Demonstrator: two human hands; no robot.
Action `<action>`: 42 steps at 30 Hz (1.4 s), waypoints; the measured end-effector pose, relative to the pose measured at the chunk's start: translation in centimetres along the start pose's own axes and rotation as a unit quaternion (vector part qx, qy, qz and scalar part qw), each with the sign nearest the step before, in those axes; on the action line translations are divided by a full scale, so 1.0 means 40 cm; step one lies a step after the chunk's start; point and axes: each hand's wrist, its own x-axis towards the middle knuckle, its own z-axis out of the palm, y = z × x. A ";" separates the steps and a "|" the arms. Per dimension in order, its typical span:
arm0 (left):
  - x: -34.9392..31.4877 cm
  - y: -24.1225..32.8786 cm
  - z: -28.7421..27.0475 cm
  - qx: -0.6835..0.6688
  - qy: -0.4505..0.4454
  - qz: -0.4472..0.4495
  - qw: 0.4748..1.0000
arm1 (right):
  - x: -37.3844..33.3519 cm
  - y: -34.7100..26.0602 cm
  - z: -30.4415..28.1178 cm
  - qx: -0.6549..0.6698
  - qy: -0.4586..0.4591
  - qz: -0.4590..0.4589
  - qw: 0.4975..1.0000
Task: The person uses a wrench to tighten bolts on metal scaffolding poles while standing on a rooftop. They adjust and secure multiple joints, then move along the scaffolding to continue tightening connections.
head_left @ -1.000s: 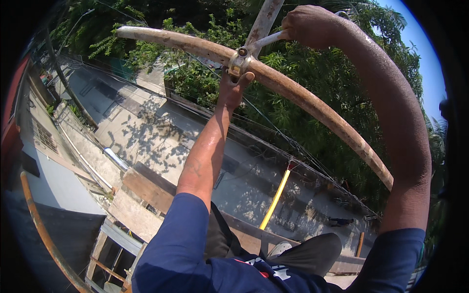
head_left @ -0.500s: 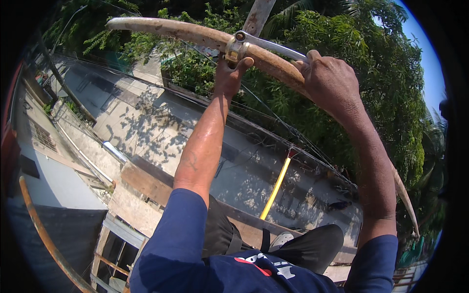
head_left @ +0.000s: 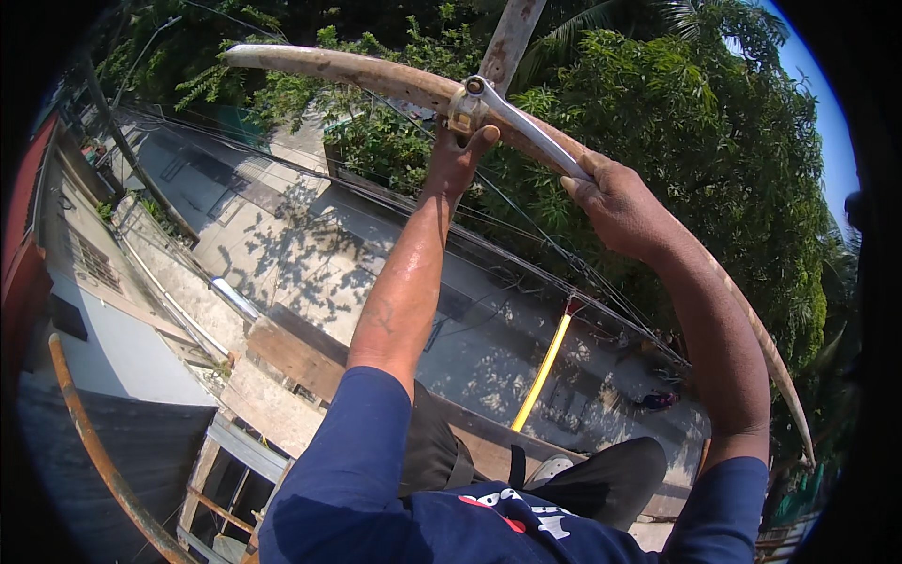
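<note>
A rusty scaffold pipe (head_left: 357,71), bowed by the lens, crosses in front of me, with a metal scaffold clamp (head_left: 465,111) around it. Behind the clamp an upright pipe (head_left: 513,42) rises. My left hand (head_left: 455,162) grips the clamp from below, thumb raised at its right side; its other fingers are mostly hidden. The ring end of a silver wrench (head_left: 536,130) sits at the top of the clamp, apparently over its nut. My right hand (head_left: 625,205) is closed around the wrench's handle end, close to the pipe.
Far below lies a paved street (head_left: 310,235) with tree shadows. Wooden planks (head_left: 299,359) run beneath me, and a yellow pole (head_left: 543,371) slants up beyond them. Another rusty pipe (head_left: 99,437) stands at the left. Overhead cables (head_left: 526,261) pass in front of leafy trees (head_left: 695,113).
The wrench's handle has swung down toward me, clockwise about the clamp, with my right hand lowered along with it. My left hand stays on the clamp. The whole view has shifted slightly.
</note>
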 end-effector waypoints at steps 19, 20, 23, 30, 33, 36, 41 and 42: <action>-0.004 0.024 -0.006 0.175 -0.018 -0.071 0.982 | 0.078 -0.114 0.509 0.716 0.030 0.069 0.694; 0.001 0.019 -0.008 0.172 -0.017 -0.071 0.982 | 0.084 -0.114 0.524 0.718 0.037 0.058 0.692; 0.013 -0.001 -0.010 0.155 -0.022 -0.064 0.986 | 0.058 -0.121 0.473 0.735 -0.004 0.061 0.675; 0.016 -0.034 -0.021 0.157 -0.005 -0.053 0.986 | -0.055 -0.110 0.241 0.569 -0.049 -0.115 0.812; 0.013 -0.041 -0.016 0.159 0.014 -0.046 0.986 | -0.007 0.003 0.112 0.288 -0.001 -0.034 0.957; 0.006 -0.039 -0.013 0.191 0.042 -0.041 0.980 | 0.026 0.058 -0.005 -0.063 0.063 -0.030 0.996; 0.004 -0.032 -0.011 0.179 0.031 -0.038 0.983 | 0.087 0.012 -0.143 -0.301 0.020 -0.007 0.953; 0.005 -0.032 -0.010 0.168 0.030 -0.031 0.985 | 0.099 0.004 -0.160 -0.304 0.016 -0.029 0.952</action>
